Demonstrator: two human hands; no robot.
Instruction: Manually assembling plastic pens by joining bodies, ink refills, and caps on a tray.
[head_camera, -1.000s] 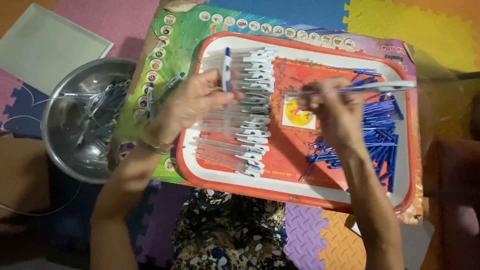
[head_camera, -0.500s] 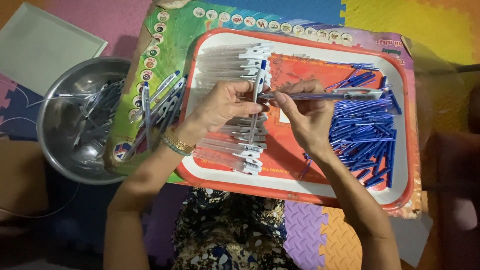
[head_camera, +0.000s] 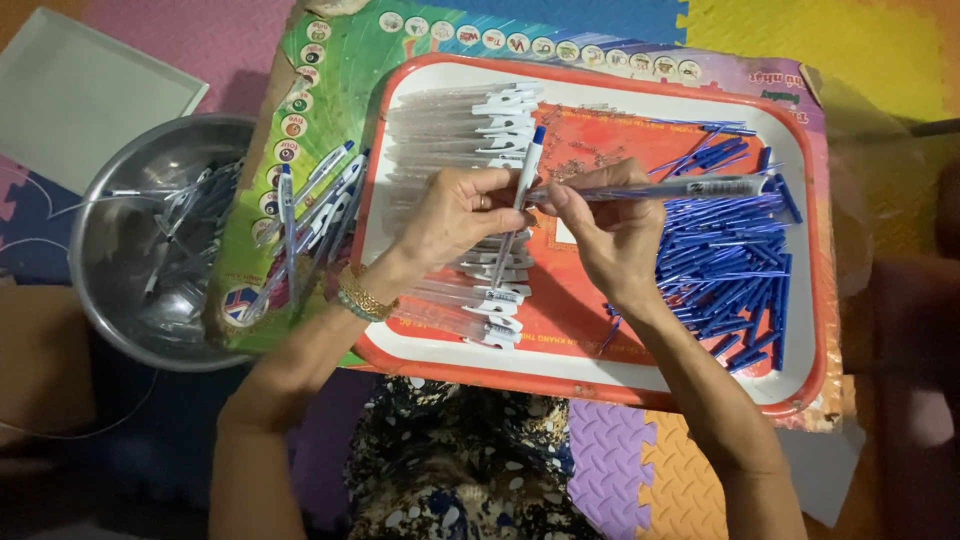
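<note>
Item: pen assembly, over the red tray (head_camera: 600, 385). Left hand (head_camera: 455, 215) is now pinching a white pen barrel (head_camera: 520, 190), raised since a moment ago; right hand (head_camera: 610, 225), at 3 o'clock, is gripping a clear barrel (head_camera: 680, 187). Blue refills (head_camera: 735, 265) are lying further right.
</note>
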